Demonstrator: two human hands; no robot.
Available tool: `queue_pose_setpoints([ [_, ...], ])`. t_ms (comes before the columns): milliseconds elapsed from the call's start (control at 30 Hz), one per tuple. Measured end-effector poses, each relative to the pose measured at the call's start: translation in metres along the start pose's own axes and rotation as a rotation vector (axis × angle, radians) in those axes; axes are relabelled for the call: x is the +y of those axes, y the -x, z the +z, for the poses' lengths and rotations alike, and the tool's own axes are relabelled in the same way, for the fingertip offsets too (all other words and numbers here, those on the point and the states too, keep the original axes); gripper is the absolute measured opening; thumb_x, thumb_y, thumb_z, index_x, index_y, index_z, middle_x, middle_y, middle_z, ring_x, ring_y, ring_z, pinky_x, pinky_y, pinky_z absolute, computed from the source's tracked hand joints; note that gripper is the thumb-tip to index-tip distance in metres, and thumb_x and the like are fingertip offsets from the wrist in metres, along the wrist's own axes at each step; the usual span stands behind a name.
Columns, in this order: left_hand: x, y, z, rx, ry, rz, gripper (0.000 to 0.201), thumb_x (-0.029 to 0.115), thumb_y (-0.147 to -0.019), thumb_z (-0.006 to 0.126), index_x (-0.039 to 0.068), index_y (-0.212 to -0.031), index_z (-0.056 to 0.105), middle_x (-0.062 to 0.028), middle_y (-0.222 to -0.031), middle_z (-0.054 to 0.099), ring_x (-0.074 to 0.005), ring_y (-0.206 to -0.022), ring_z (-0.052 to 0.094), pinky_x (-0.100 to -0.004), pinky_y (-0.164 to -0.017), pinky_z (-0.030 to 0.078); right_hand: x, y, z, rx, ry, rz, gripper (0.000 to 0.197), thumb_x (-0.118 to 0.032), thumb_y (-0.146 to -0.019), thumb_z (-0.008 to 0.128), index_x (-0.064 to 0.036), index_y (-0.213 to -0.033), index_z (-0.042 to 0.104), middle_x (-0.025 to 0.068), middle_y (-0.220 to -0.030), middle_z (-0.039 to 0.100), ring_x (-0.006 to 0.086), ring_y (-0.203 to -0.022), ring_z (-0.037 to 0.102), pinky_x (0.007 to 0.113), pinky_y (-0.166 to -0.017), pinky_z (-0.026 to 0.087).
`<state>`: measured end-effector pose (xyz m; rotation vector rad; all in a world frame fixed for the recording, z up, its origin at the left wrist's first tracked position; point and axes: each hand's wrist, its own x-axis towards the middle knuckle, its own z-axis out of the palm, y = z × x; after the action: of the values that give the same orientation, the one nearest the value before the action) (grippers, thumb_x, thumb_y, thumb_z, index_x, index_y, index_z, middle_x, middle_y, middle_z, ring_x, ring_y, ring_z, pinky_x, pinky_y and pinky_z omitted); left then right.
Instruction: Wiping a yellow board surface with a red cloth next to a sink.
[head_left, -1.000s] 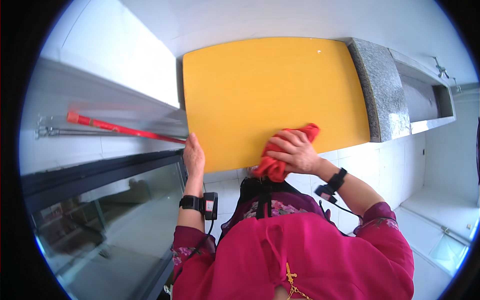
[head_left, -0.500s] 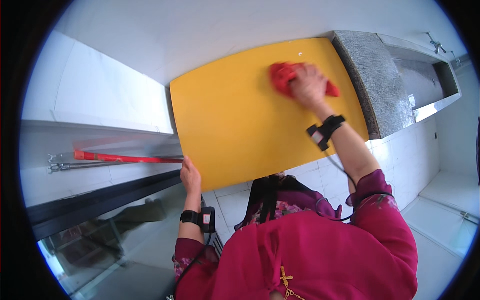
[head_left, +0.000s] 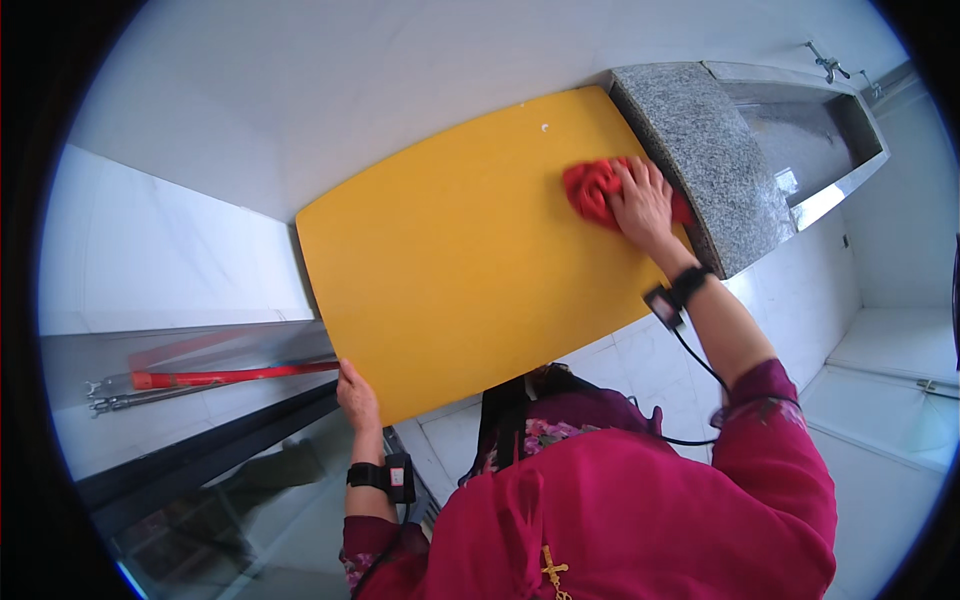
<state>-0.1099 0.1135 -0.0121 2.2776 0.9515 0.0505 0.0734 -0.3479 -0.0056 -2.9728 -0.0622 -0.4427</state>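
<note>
A red cloth (head_left: 592, 188) lies bunched on the right part of a yellow tabletop (head_left: 450, 250). My right hand (head_left: 645, 205) presses down on it from above, fingers spread over the folds, and part of the cloth pokes out beside the hand toward the grey stone counter. At the near left corner of the tabletop, my left hand (head_left: 358, 396) grips the edge, its thumb up along the side and its other fingers mostly hidden. Each wrist wears a black strap with a small box and a cable.
The grey stone counter (head_left: 680, 130) with a sink basin (head_left: 800, 130) and a metal tap (head_left: 828, 65) adjoins the table's right side. A white ledge (head_left: 180, 250) stands at left. Below it, a red pole (head_left: 230, 377) and a metal rod extend toward the table's left edge.
My right hand and the red cloth have slid right and nearer across the tabletop, close to the stone counter. The view has turned slightly; my left hand stays at the corner.
</note>
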Motion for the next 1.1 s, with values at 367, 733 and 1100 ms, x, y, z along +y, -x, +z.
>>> queue_pose_setpoints([
  [367,-0.009,0.005,0.000,0.036,0.004,0.016,0.058,0.046,-0.096,0.030,-0.003,-0.112,0.058,-0.0224,-0.107,0.062,-0.0390,-0.102,0.056,-0.0402,-0.087,0.044,-0.138,0.027,-0.005,-0.132,-0.364,-0.856,0.048,-0.030,-0.065,0.067,-0.0217,-0.112,0.055,0.0064,-0.121,0.046,0.0300,-0.116,0.040,0.050,-0.090,0.036],
  [733,0.004,0.002,0.003,0.006,-0.012,-0.083,0.056,0.047,-0.095,0.031,0.001,-0.111,0.060,-0.0204,-0.105,0.063,-0.0380,-0.102,0.057,-0.0412,-0.083,0.045,-0.012,-0.058,0.022,0.066,0.012,-0.087,0.047,-0.027,-0.074,0.063,-0.0199,-0.119,0.054,0.0072,-0.124,0.047,0.0308,-0.119,0.040,0.050,-0.091,0.036],
  [1100,0.003,0.005,-0.005,0.037,0.101,-0.151,0.064,0.053,-0.094,0.026,0.001,-0.111,0.059,-0.0205,-0.112,0.060,-0.0378,-0.109,0.053,-0.0389,-0.092,0.041,-0.304,0.037,0.012,-0.087,-0.421,-0.777,0.042,-0.031,-0.070,0.065,-0.0180,-0.110,0.058,0.0068,-0.118,0.048,0.0293,-0.118,0.038,0.051,-0.094,0.032],
])
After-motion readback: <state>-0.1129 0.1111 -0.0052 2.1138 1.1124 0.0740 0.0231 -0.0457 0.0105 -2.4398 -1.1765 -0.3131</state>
